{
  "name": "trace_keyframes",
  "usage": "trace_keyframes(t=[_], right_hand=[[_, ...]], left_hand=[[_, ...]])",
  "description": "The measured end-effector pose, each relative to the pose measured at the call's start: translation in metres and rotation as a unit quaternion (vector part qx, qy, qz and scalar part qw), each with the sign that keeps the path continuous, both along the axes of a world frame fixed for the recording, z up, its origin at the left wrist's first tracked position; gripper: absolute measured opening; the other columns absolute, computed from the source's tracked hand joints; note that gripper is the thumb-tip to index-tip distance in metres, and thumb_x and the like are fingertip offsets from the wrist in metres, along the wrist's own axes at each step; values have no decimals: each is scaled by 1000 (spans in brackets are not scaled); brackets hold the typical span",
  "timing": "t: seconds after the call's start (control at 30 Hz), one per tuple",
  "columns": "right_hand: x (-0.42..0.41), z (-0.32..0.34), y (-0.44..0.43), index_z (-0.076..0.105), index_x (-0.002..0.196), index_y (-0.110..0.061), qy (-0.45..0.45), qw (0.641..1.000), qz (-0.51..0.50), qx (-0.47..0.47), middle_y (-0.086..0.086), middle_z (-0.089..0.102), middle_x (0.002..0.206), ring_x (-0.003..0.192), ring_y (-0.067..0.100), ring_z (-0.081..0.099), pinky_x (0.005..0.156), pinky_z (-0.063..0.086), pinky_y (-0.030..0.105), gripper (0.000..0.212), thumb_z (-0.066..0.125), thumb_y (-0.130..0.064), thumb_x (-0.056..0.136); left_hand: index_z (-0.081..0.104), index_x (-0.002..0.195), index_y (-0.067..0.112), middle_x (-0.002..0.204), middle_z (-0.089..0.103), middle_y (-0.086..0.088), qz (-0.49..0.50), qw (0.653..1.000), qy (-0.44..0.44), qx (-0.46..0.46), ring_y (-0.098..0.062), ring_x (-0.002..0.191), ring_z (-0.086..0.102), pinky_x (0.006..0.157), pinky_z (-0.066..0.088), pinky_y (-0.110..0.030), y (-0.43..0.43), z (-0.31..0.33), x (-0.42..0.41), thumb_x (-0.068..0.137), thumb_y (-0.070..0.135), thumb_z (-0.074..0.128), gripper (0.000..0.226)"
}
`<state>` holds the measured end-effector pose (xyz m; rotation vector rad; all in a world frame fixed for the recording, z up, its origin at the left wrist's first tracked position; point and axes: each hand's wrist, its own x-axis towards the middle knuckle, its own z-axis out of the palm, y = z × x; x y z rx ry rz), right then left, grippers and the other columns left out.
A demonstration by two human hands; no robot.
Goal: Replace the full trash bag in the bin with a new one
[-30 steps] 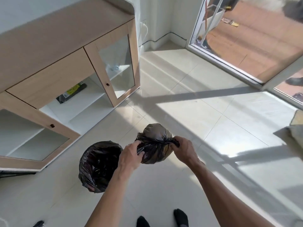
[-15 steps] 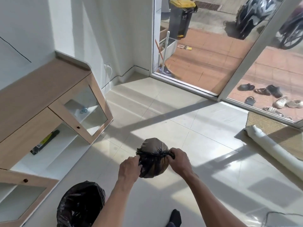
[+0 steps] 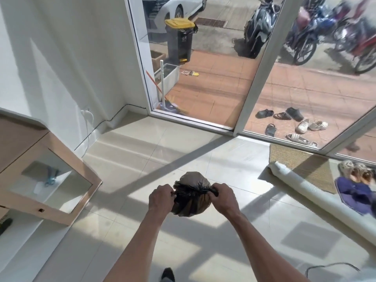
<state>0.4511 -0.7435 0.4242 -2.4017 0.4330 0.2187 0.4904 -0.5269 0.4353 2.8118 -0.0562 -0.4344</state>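
Both hands grip the bag (image 3: 191, 197): left hand (image 3: 160, 197) and right hand (image 3: 223, 197) pull its twisted ends apart mid-air, near. Since a second ago, view swung toward the far door; knot looks tighter, nearly ready for disposal.

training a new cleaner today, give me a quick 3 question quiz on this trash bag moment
1. True or false: both hands grip the black trash bag, the left hand and right hand pulling its twisted neck apart.
2. Where is the grey wheelie bin with the yellow lid? A) indoors beside the wooden cabinet B) outside, beyond the glass door C) on the woven doormat
3. Fill in: the rolled white sheet lies on the floor to the person's ____ side.

Key: 1 true; 2 B; 3 right
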Motion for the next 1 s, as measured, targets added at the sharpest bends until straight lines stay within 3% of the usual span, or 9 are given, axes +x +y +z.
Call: trace_keyframes(t=[0.1, 0.23, 0.47, 0.57, 0.67, 0.83, 1.0], right_hand=[[33, 0, -24, 60, 77, -20, 0, 1000, -11, -17, 3, 61, 85, 81, 24, 56, 68, 45, 36, 11, 63, -27, 86], [86, -4, -49, 68, 88, -17, 16, 997, -36, -64, 2, 67, 91, 89, 25, 60, 70, 50, 36, 13, 62, -28, 85], [187, -4, -77, 72, 92, -23, 34, 990, -116, -69, 0, 72, 95, 94, 26, 65, 69, 48, 30, 11, 66, -30, 86], [225, 0, -88, 71, 90, -20, 50, 986, -143, -68, 3, 73, 89, 88, 29, 67, 67, 50, 31, 10, 65, -27, 85], [263, -1, -101, 70, 89, -18, 54, 985, -153, -62, 4, 73, 86, 85, 30, 67, 67, 51, 32, 11, 65, -27, 85], [332, -16, -134, 69, 89, -16, 55, 985, -151, -64, 7, 72, 89, 88, 32, 66, 68, 54, 34, 13, 64, -27, 84], [401, -24, -171, 71, 93, -17, 85, 985, -142, -42, 4, 71, 93, 91, 29, 65, 69, 51, 33, 14, 63, -26, 86]], left_hand=[[70, 113, 22, 110, 71, -4, 22, 998, 19, -56, -27, 106, 65, 84, 49, -32, -20, -5, 41, 90, 36, 65, 27], [74, 105, 23, 104, 74, 0, 30, 992, 28, -119, -25, 101, 67, 76, 45, -27, -45, -12, 104, 87, 32, 68, 21], [75, 105, 19, 107, 73, 0, -9, 986, 40, -164, -24, 104, 66, 76, 43, -24, -81, -12, 226, 90, 28, 64, 21], [76, 99, 22, 103, 74, -2, -35, 985, 55, -158, -26, 101, 66, 82, 49, -31, -94, -15, 270, 91, 29, 61, 18], [72, 85, 18, 87, 73, -7, -56, 984, 61, -155, -31, 91, 67, 73, 50, -34, -111, -17, 316, 92, 25, 57, 18], [74, 106, 29, 105, 75, 3, -60, 981, 75, -168, -22, 99, 67, 81, 53, -31, -145, -31, 389, 91, 28, 55, 24], [76, 98, 29, 95, 76, 7, -52, 977, 122, -169, -20, 91, 68, 70, 44, -25, -179, -40, 456, 90, 25, 56, 22]])
